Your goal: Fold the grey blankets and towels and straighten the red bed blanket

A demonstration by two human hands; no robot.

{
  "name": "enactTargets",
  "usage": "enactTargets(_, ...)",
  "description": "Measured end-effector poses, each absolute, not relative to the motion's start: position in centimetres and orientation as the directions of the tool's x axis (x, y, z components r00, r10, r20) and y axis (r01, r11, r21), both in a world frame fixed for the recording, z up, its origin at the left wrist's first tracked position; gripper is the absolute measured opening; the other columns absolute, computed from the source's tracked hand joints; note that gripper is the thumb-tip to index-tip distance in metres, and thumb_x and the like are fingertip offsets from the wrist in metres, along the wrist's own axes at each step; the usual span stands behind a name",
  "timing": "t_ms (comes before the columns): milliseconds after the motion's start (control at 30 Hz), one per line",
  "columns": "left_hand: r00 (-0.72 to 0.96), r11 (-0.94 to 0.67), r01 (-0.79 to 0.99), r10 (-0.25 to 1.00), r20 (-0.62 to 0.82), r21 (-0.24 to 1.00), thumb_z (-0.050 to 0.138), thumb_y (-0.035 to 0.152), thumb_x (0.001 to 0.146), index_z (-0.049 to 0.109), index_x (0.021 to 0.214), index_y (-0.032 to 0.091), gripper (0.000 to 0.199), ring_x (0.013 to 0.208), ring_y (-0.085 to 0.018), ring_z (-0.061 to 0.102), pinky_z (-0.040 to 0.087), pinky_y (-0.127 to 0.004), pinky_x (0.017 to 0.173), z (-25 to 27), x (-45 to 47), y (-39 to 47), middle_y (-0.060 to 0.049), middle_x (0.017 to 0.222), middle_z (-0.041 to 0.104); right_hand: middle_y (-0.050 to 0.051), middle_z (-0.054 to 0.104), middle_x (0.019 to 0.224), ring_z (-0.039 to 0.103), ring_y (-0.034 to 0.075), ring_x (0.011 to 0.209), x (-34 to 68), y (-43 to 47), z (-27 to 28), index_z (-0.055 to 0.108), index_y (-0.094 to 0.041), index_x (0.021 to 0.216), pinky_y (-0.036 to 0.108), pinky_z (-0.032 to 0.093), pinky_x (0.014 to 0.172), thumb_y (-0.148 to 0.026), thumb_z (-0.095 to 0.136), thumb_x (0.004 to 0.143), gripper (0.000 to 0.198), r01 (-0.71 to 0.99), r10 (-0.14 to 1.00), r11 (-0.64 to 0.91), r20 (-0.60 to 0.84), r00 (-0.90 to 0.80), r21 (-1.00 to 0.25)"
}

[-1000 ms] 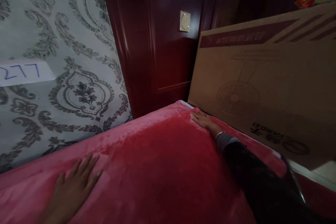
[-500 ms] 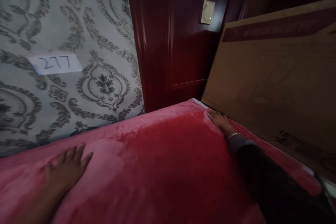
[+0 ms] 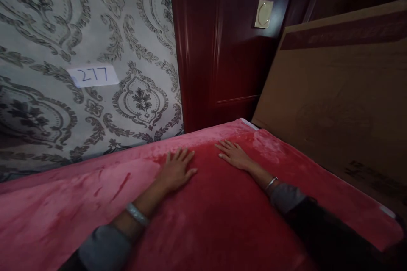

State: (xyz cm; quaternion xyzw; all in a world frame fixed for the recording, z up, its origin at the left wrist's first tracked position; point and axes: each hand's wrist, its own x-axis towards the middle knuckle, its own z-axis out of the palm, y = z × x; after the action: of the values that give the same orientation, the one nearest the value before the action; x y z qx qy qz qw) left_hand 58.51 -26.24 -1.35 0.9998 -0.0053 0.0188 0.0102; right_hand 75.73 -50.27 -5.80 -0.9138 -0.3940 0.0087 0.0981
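Note:
A red plush cover [image 3: 216, 203] spreads over a flat, bed-like surface, with paler pink patches where the pile lies the other way. My left hand [image 3: 176, 171] rests on it, palm down and fingers spread, near the middle of the far part. To its right, my right hand [image 3: 233, 154] also lies flat on the plush, fingers apart and pointing toward the wall. Neither hand holds anything, and a gap separates them. Streaks in the pile show left of my left hand. At the far right corner a bit of white edging [image 3: 249, 124] shows.
Behind the far edge stands a wall with patterned grey wallpaper [image 3: 140, 97] and a paper label [image 3: 93, 76] reading 277. A dark red wood panel [image 3: 203, 51] carries a switch plate [image 3: 263, 14]. A large cardboard box [image 3: 330, 84] leans along the right side.
My left hand has moved right and farther away across the cover. My right hand has come left from the right edge, so the hands are closer together. The view has shifted slightly left.

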Motion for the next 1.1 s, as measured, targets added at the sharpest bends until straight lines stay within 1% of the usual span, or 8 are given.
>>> enactTargets(167, 0.998, -1.000, 0.009, 0.010, 0.059, 0.015, 0.037, 0.053, 0.100, 0.034, 0.156, 0.027, 0.062, 0.153, -0.037, 0.019, 0.015, -0.067, 0.120, -4.2, 59.0, -27.4, -0.011, 0.166, 0.024, 0.000, 0.019, 0.166, 0.013, 0.026, 0.154, 79.3, -53.1, -6.5, 0.030, -0.035, 0.158, 0.051, 0.017, 0.123, -0.058, 0.029, 0.103, 0.060, 0.651, 0.653, -0.747, 0.036, 0.757, -0.134)
enactTargets(367, 0.999, -1.000, 0.006, 0.007, 0.050, 0.017, 0.038, 0.053, 0.100, 0.034, 0.156, 0.027, 0.062, 0.153, -0.037, 0.018, 0.017, -0.067, 0.120, -4.0, 58.9, -27.0, -0.010, 0.166, 0.023, 0.005, 0.018, 0.167, 0.014, 0.030, 0.153, 83.8, -60.5, -6.2, 0.023, -0.026, 0.161, 0.059, 0.020, 0.121, -0.049, 0.023, 0.105, 0.060, 0.301, 0.302, -0.949, -0.007, 0.953, -0.090)
enactTargets(467, 0.998, -1.000, -0.001, -0.001, 0.069, 0.003, 0.039, 0.053, 0.099, 0.036, 0.155, 0.027, 0.062, 0.153, -0.037, 0.020, 0.019, -0.067, 0.119, -4.0, 59.1, -27.0, -0.011, 0.165, 0.025, 0.004, 0.019, 0.166, 0.017, 0.029, 0.153, 84.1, -61.9, -5.7, 0.023, -0.024, 0.161, 0.057, 0.022, 0.121, -0.050, 0.016, 0.105, 0.062, 0.193, 0.194, -0.978, -0.006, 0.981, -0.086)
enactTargets(567, 0.996, -1.000, -0.004, -0.005, 0.094, -0.014, 0.039, 0.052, 0.099, 0.038, 0.154, 0.027, 0.060, 0.151, -0.037, 0.025, 0.022, -0.067, 0.118, -4.2, 59.3, -26.9, -0.012, 0.163, 0.029, 0.005, 0.024, 0.165, 0.019, 0.029, 0.152, 83.3, -61.6, -5.0, 0.027, -0.026, 0.160, 0.057, 0.024, 0.121, -0.050, 0.017, 0.105, 0.061, 0.187, 0.188, -0.980, -0.011, 0.982, -0.074)
enactTargets(700, 0.993, -1.000, 0.004, 0.003, 0.118, -0.008, 0.042, 0.050, 0.099, 0.039, 0.153, 0.028, 0.059, 0.151, -0.037, 0.026, 0.022, -0.066, 0.118, -4.3, 59.5, -26.7, -0.011, 0.163, 0.031, 0.001, 0.022, 0.166, 0.016, 0.030, 0.153, 80.8, -63.6, -5.6, 0.026, -0.033, 0.160, 0.062, 0.024, 0.119, -0.058, 0.023, 0.102, 0.063, 0.299, 0.300, -0.950, 0.002, 0.954, -0.084)
enactTargets(900, 0.995, -1.000, 0.007, 0.005, 0.101, -0.020, 0.041, 0.048, 0.099, 0.038, 0.154, 0.026, 0.059, 0.151, -0.038, 0.027, 0.022, -0.067, 0.118, -3.9, 59.7, -26.8, -0.012, 0.163, 0.030, 0.004, 0.026, 0.164, 0.022, 0.022, 0.151, 76.3, -73.2, -8.4, 0.028, -0.026, 0.160, 0.049, 0.027, 0.121, -0.046, 0.023, 0.102, 0.061, 0.369, 0.362, -0.927, 0.097, 0.927, -0.070)
enactTargets(1000, 0.995, -1.000, 0.013, 0.010, 0.096, -0.028, 0.040, 0.047, 0.099, 0.038, 0.154, 0.024, 0.060, 0.150, -0.037, 0.027, 0.022, -0.067, 0.117, -3.6, 59.6, -27.0, -0.012, 0.163, 0.030, 0.005, 0.032, 0.162, 0.028, 0.028, 0.149, 75.4, -74.8, -7.4, 0.038, -0.026, 0.156, 0.055, 0.032, 0.118, -0.041, 0.029, 0.100, 0.059, 0.245, 0.244, -0.969, 0.048, 0.969, -0.021)
enactTargets(1100, 0.995, -0.999, 0.009, 0.006, 0.101, -0.039, 0.041, 0.046, 0.098, 0.039, 0.153, 0.025, 0.059, 0.150, -0.037, 0.027, 0.022, -0.067, 0.118, -3.4, 59.5, -27.1, -0.012, 0.163, 0.031, 0.010, 0.042, 0.156, 0.036, 0.036, 0.145, 75.0, -71.2, -4.7, 0.050, -0.023, 0.149, 0.062, 0.036, 0.112, -0.037, 0.037, 0.099, 0.053, 0.119, 0.120, -0.993, 0.047, 0.992, 0.004)
